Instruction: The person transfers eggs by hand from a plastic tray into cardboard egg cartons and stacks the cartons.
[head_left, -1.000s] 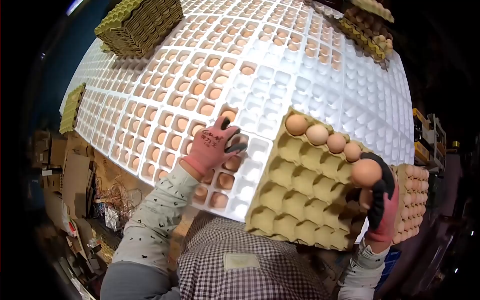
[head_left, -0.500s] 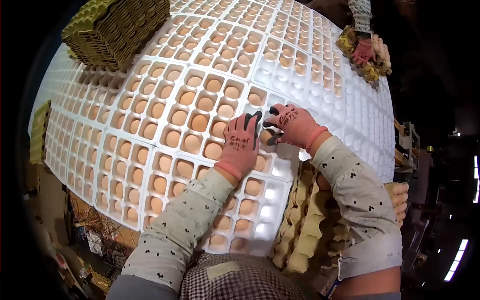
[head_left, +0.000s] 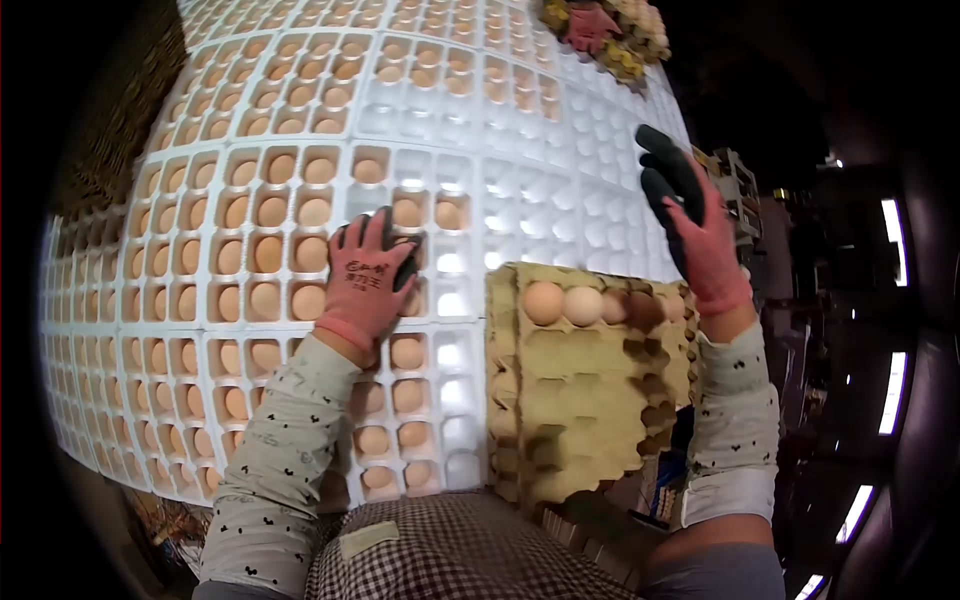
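My left hand (head_left: 370,275), in a pink glove with dark fingertips, rests over the white foam tray (head_left: 433,190), its fingers curled down at the cells; an egg partly shows by its fingertips. Just beyond it, two eggs (head_left: 408,210) sit side by side in cells. Raised to the right, my right hand (head_left: 690,215) is gloved too, with its fingers stretched out and nothing seen in them. Between my hands and nearer to me is a yellowish pulp tray (head_left: 585,375) with a row of eggs (head_left: 543,303) along its far edge.
Many white trays with brown eggs (head_left: 272,210) spread over the left and far side. A tall stack of pulp trays (head_left: 125,110) stands at the far left. At the far right, another person's gloved hand (head_left: 590,27) is over yellow pulp trays (head_left: 622,62).
My right hand has left the foam cells and moved right, its fingers now spread. Two eggs show in cells near my left hand. The view has turned to the right.
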